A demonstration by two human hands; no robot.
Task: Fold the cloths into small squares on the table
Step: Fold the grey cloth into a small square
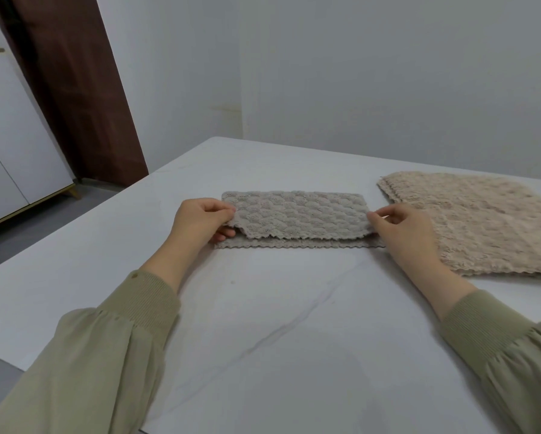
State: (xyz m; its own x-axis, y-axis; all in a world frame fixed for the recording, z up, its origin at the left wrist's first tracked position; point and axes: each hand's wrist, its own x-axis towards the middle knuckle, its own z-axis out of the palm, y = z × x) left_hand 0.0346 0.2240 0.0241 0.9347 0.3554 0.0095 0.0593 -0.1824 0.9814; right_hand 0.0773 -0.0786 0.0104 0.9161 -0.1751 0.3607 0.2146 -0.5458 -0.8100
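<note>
Head view: grey cloth (294, 214) lies mid-counter, straight ahead of the person, doubled over into a strip. Its long axis runs left to right across the body. The hands are well apart, one at each short end. Left hand (200, 220) pinches the left corner of the top layer, thumb on top and fingers tucked under. Right hand (400, 230) pinches the right corner the same way.

The top layer's near edge is held slightly up and sits short of the bottom layer's scalloped edge, which peeks out toward the person — the layers aren't squared yet.

Likely next: drop the top edge flush, then fold along the long axis, one end over the other. Both hands are equally near, so either could carry its end across.

Beige cloths (482, 227) sit flat in a pile just right of the right hand, apart from the grey one and unfolded. Counter (262, 308) is white and glossy.
</note>
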